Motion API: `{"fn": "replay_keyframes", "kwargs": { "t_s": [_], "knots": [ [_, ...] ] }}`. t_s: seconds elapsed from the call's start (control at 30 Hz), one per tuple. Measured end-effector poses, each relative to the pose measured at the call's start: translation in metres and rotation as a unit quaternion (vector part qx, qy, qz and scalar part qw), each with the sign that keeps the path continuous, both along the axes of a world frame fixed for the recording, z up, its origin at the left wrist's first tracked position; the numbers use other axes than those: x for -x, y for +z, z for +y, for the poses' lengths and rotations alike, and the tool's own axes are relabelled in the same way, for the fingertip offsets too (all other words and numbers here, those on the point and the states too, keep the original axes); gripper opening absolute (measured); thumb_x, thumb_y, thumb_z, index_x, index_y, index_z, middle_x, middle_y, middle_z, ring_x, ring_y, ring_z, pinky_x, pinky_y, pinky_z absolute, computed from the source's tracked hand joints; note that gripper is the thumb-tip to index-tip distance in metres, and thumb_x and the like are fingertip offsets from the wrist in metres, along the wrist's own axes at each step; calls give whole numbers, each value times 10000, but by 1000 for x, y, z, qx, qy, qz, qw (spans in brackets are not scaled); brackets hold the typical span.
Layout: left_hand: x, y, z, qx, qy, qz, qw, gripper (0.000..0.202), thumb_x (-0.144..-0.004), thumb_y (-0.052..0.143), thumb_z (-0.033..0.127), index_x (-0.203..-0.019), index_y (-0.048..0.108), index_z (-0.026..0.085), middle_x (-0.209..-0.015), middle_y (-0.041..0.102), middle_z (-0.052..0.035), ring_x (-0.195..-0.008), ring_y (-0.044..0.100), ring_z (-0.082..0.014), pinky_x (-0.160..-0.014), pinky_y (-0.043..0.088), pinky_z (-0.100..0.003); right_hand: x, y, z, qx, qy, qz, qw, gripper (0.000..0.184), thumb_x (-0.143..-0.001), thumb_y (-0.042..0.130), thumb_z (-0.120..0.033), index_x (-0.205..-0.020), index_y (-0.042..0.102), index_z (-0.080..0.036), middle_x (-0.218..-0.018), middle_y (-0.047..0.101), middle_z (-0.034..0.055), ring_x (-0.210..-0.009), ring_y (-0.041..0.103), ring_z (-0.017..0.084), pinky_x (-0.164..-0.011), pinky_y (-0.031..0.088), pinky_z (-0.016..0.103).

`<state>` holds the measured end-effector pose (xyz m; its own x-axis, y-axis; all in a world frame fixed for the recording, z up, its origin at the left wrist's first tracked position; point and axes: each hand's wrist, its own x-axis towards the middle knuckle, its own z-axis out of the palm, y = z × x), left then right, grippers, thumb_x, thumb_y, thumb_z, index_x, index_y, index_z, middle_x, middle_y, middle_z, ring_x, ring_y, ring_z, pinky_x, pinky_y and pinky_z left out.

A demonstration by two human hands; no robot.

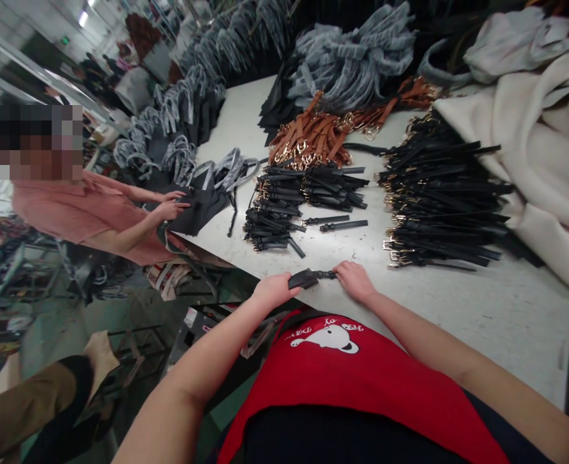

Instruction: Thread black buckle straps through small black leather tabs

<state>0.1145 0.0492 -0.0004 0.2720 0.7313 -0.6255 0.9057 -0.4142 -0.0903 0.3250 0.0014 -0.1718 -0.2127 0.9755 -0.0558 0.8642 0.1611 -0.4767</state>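
A black leather strap (305,279) with a buckled part spans the gap between my two hands at the table's near edge. My left hand (275,289) is closed round its wide end. At the other side, my right hand (354,280) pinches the thin end. Just beyond, two single black straps (345,225) lie on the white table (347,251). Behind them is a pile of black straps (279,200) with gold buckles. A larger stack of black straps (443,200) lies to the right, its gold hardware facing left.
Brown straps (308,135) with gold clasps lie farther back, before a heap of plastic-wrapped handles (356,55). Cream cloth (540,142) covers the right side. A co-worker in a pink shirt (71,209) stands at left, hands on black bag pieces (202,209).
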Motion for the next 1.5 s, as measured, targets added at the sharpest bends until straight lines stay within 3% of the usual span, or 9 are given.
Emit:
{"fn": "replay_keyframes", "kwargs": {
  "t_s": [0.2, 0.43, 0.67, 0.83, 1.1, 1.3, 1.5],
  "knots": [
    [-16, -11, 1, 2, 23, -39, 999, 499, -777, 423, 582, -1063, 561, 196, -983, 676, -101, -901, 634, -261, -742, 489, -337, -1, 3, 0, 10, 10, -12, 1000, 252, -874, 394, -260, -1022, 587, -196, -988, 572, 71, -917, 480, 176, -778, 295, 286],
    [25, 6, -21, -5, 58, -3, 998, 449, -802, 404, 568, -1038, 558, 218, -927, 679, -79, -847, 641, -227, -686, 470, -285, 0, 9, 3, 8, 20, -2, 1000, 295, -847, 449, -399, -1027, 577, -202, -968, 570, 68, -910, 474, 190, -769, 289, 293],
    [26, 7, -43, 0, 53, -23, 998, 437, -812, 399, 563, -1050, 545, 227, -900, 670, -69, -831, 635, -217, -678, 458, -274, 6, 23, -14, -7, 83, -46, 995, 152, -822, 463, -255, -904, 569, -182, -934, 568, 77, -881, 467, 200, -751, 277, 311],
    [29, 3, -50, 4, 32, -34, 999, 463, -801, 400, 587, -1046, 545, 223, -900, 670, -77, -824, 636, -236, -687, 472, -306, 6, 14, -34, 2, 43, 2, 999, 244, -832, 459, -313, -1003, 550, -164, -1032, 554, 85, -925, 469, 194, -789, 289, 298],
    [-12, -5, -42, 7, -20, -44, 999, 410, -805, 424, 533, -1021, 574, 218, -882, 678, -77, -822, 647, -239, -695, 489, -312, 3, 1, -35, -5, 37, -6, 999, 243, -883, 383, -299, -971, 586, -198, -937, 576, 69, -872, 470, 189, -749, 273, 302],
    [-3, 2, -40, 13, -43, -9, 999, 451, -804, 405, 567, -1005, 579, 203, -868, 673, -95, -823, 647, -257, -697, 492, -346, 3, -1, -35, -20, 38, -5, 999, 248, -882, 384, -298, -972, 591, -197, -924, 581, 75, -852, 468, 185, -732, 266, 305],
    [7, -1, -45, 3, -32, -15, 999, 439, -798, 410, 568, -984, 576, 207, -858, 677, -83, -796, 648, -250, -661, 490, -323, 2, -5, -34, -32, 33, -5, 999, 231, -880, 391, -290, -961, 588, -200, -918, 580, 65, -844, 469, 184, -727, 265, 300]
  ]
}}
